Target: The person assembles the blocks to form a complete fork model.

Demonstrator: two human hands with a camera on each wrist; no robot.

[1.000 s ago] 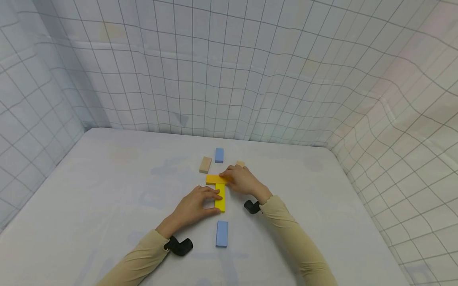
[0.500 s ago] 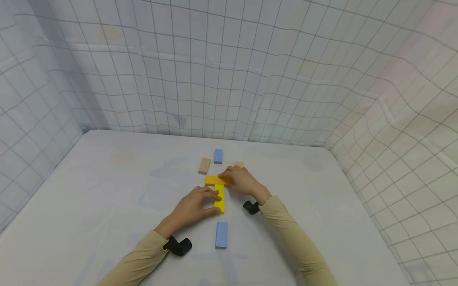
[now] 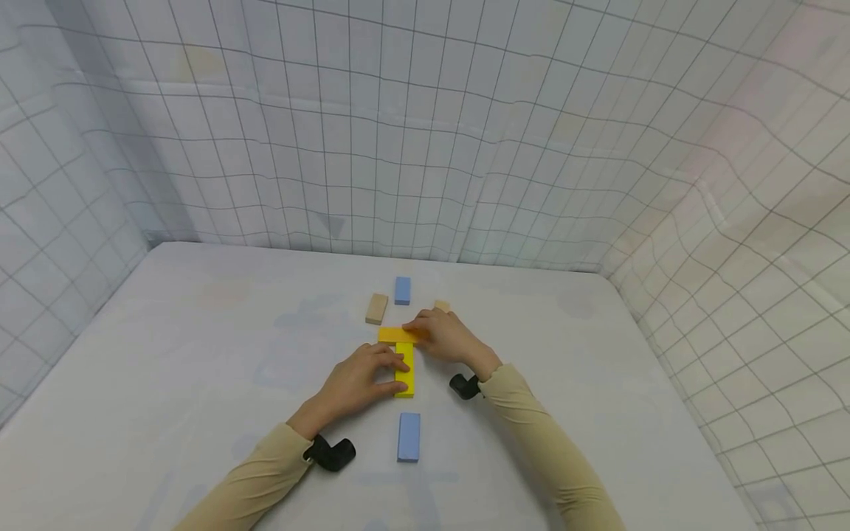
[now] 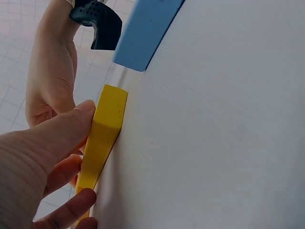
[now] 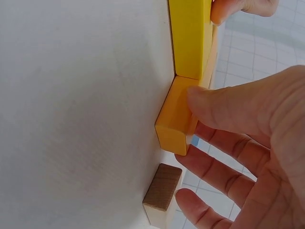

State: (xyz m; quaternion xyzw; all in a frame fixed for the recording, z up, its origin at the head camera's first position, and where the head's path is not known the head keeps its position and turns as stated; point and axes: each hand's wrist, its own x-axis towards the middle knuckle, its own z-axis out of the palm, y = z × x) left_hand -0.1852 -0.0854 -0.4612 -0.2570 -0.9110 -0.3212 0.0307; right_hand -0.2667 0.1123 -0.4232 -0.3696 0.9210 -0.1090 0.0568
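Observation:
A yellow block (image 3: 404, 354) and an orange block (image 3: 392, 335) lie flat, end against side, forming a T. My left hand (image 3: 360, 377) has curved fingers and a thumb on the yellow block, with the thumb near its front end; the left wrist view shows the thumb (image 4: 71, 124) at its upper edge. The right hand (image 3: 451, 341) pinches the right end of the orange block, covering that part in the head view. From the right wrist, the thumb (image 5: 214, 107) lies on one side of the orange block, with fingers across from it.
A blue block (image 3: 409, 437) lies in front of the T and another blue block (image 3: 402, 290) beyond it. One wooden block (image 3: 376, 309) sits at the back left; a second wooden block (image 3: 442, 304) is partly hidden behind the right hand. A gridded curtain (image 3: 372, 147) surrounds the white table.
The left thumb has shifted slightly, from the yellow block's front end onto its face. The right hand and the blocks stay as they were; the head view drifts a little.

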